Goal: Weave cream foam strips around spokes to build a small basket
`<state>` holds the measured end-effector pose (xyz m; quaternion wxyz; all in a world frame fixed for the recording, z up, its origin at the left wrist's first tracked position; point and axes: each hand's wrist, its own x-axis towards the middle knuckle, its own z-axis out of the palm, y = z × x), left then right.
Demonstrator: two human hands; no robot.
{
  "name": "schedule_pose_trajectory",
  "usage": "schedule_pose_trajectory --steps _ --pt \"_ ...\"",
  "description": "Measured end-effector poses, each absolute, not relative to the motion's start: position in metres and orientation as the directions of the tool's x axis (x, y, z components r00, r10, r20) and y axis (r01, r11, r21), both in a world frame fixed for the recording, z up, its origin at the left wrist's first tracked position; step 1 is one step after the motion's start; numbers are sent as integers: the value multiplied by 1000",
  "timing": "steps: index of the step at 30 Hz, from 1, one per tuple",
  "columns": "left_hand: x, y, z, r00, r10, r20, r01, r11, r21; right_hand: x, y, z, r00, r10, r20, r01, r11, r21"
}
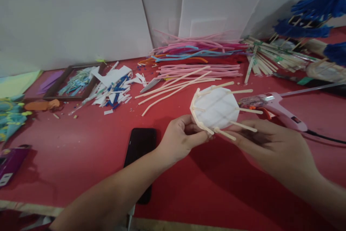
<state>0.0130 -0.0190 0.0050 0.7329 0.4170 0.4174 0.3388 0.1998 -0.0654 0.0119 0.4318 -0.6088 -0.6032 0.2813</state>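
Observation:
Between my hands, raised over the red table, is a white paper disc (216,106) with short wooden sticks (244,126) standing out around its edge. A cream pipe cleaner (195,103) runs along its left rim, wound about some sticks. My left hand (183,135) pinches the lower left rim between thumb and fingers. My right hand (270,144) is closed at the lower right edge, by the sticks; its fingertips are partly hidden. A pink glue gun (289,110) lies just beyond my right hand. Loose cream pipe cleaners (173,92) lie behind the disc.
A black phone (142,148) lies beside my left forearm. Pink and blue pipe cleaners (200,49) are heaped at the back. Paper scraps (113,85) and a brown frame (51,92) are on the left. Bundled sticks (265,60) and blue-topped stick models (302,27) stand at the right.

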Motion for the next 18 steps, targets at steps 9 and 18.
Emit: schedule_pose_trajectory --steps 9,18 --pt "13 -18 3 400 852 -339 -162 429 888 202 -63 11 143 981 134 484 49 -874" --pt "15 -19 1 384 868 -316 -117 385 916 199 -66 6 103 982 158 517 83 -852"
